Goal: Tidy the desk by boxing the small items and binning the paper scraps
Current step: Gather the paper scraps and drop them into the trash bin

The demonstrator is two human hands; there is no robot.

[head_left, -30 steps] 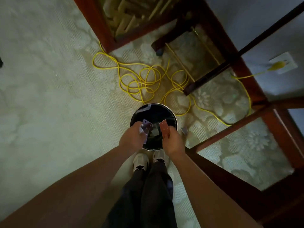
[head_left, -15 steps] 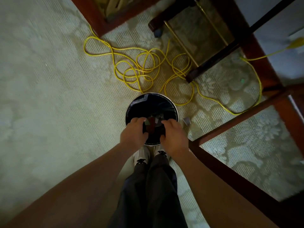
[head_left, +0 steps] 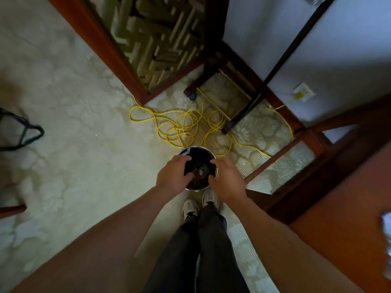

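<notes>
Carpet (head_left: 84,134) holds the bin (head_left: 197,147); your left hand (head_left: 173,176) and right hand (head_left: 227,180) hang over it, fingers (head_left: 182,159) loose and empty, scraps (head_left: 200,173) straight below.

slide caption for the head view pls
Empty left hand and right hand above round black bin holding paper scraps, yellow cable coiled on carpet behind.

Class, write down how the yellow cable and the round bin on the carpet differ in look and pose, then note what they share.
The yellow cable is thin and bright; the bin is round and dark inside. The cable lies flat in loose loops; the bin stands upright. The cable runs to a wall socket; the bin sits before the person's shoes, paper scraps inside. Both rest on the pale carpet.
</notes>
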